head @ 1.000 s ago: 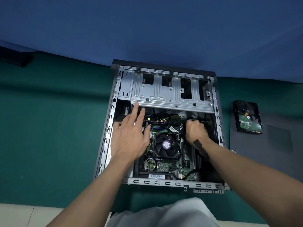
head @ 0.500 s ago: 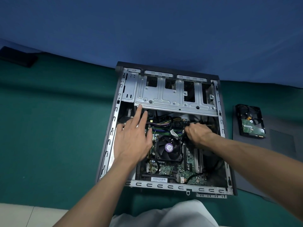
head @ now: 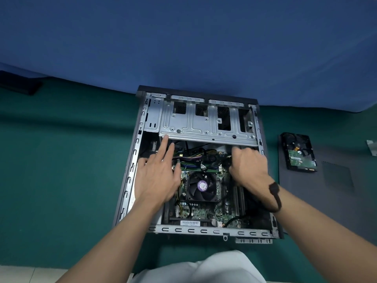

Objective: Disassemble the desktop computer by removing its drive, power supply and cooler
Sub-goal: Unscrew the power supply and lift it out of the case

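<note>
The computer case lies open on its side in the same spot as a second ago, and the big shift is in the right hand. It has left the cable bundle above the cooler and gone to the far right corner, just under the drive cage. Its fingers curl down into the case and are blurred, so I cannot tell whether its grip has closed on a plug or a wire.

The left hand has hardly moved. Its grip is wide, with straight fingers spread over the left interior and the forefinger touching the cage's lower edge, which looks like bracing.

My judgement is that the work is on freeing leads, probably ahead of lifting out the power supply, which I cannot plainly make out. The cooler is still seated on the board. The drive is already out, lying circuit side up on a dark panel to the right of the case.

The bench has a green covering, and blue cloth hangs behind it. A black object lies at the far left, and a small metal piece shows at the right edge.
</note>
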### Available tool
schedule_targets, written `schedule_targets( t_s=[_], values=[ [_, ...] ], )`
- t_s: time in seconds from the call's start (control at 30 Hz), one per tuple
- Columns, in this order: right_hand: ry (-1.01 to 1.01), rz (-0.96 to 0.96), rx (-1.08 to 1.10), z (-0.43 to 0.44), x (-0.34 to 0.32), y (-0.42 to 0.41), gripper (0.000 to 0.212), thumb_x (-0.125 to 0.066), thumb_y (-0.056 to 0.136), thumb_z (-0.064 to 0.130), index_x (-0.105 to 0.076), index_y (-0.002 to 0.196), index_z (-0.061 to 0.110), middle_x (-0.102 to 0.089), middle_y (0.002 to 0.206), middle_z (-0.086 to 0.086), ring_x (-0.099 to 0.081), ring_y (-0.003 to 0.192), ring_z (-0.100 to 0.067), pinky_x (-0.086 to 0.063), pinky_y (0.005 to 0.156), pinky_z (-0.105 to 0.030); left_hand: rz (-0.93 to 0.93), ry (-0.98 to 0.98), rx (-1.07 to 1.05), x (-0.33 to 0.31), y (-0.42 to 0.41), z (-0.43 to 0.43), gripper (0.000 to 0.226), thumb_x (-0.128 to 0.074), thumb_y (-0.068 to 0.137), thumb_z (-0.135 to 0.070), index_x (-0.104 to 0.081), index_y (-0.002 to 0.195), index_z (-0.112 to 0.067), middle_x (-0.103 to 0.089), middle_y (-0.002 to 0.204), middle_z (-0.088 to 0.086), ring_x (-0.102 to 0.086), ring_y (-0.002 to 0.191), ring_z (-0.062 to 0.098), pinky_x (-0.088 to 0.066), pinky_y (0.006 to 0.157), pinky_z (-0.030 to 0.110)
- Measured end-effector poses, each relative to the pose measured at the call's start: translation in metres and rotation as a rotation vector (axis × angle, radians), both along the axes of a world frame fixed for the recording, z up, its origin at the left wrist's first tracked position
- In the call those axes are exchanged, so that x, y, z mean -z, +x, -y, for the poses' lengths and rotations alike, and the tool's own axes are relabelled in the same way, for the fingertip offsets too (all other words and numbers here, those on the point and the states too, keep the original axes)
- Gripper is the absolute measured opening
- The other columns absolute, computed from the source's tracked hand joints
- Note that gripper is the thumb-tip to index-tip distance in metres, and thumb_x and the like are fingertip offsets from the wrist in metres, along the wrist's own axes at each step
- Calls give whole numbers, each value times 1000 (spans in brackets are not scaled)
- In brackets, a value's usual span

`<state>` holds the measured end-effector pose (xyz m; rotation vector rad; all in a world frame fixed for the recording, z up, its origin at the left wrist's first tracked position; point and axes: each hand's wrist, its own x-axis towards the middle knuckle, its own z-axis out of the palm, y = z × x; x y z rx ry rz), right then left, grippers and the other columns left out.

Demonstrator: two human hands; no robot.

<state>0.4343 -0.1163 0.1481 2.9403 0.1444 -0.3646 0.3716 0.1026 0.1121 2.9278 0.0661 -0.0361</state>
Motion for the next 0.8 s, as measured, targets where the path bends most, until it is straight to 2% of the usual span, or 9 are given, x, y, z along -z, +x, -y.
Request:
schedule_targets(
  t_s=[0.1,0.2,0.23,0.3,0.37,0.43,0.6,0.7,0.8],
  values=[
    [168,144,150,6,-22,2,19,-52,85,13,-61,102,10,-66,95,-15,-61,86,-36,-41,63,-34,2,7,5,-1,0,0,62,-29,97,-52,-29,152,-22,0,163,-7,-58,113,16,-39,97,41],
    [479,100,406,14,-38,11,32,-50,86,13,-65,114,17,-65,103,-17,-62,89,-38,-51,75,-36,-1,12,11,-2,1,0,63,-28,97,-53,-27,152,-23,2,163,-7,-58,114,16,-39,97,40],
    [610,82,494,17,-43,15,31,-53,85,13,-66,113,19,-65,101,-13,-63,84,-32,-51,73,-32,-3,11,11,-2,1,0,63,-28,97,-53,-26,153,-23,3,163,-7,-58,114,16,-39,97,40],
    [945,58,675,22,-49,21,18,-60,85,9,-68,100,15,-64,90,-7,-59,64,-20,-46,55,-25,-5,3,10,-2,1,0,63,-28,98,-53,-25,153,-24,3,162,-7,-58,114,15,-39,99,40],
    [1281,22,808,28,-55,22,9,-60,87,1,-63,90,9,-61,80,-9,-51,50,-14,-40,41,-22,-1,-12,8,-2,1,0,62,-30,98,-53,-25,153,-24,3,162,-8,-58,115,15,-38,100,40],
    [1538,4,880,38,-60,21,12,-55,90,-6,-56,88,6,-58,79,-15,-52,46,-13,-40,37,-19,-5,-17,7,-2,1,0,62,-30,99,-52,-23,154,-24,5,162,-8,-57,115,14,-38,101,39],
    [2030,155,1115,77,-55,4,7,-55,89,-11,-54,88,-5,-55,100,-22,-68,73,-25,-56,57,-21,1,-10,20,-4,0,0,64,-34,98,-48,-17,155,-24,5,162,-7,-53,119,12,-37,103,39],
    [2222,125,1212,97,-39,-17,5,-52,89,-14,-56,91,-10,-56,113,-29,-70,87,-31,-57,63,-23,-16,2,30,-4,1,0,70,-36,98,-47,-5,156,-23,6,163,-6,-23,145,14,-26,114,42],
    [2248,35,1273,112,-24,-40,13,-52,89,-12,-58,100,-9,-62,109,-27,-72,83,-27,-58,64,-27,-31,92,66,-5,1,0,77,-34,98,-47,9,155,-18,12,163,-1,6,150,13,-7,120,39]
  ],
)
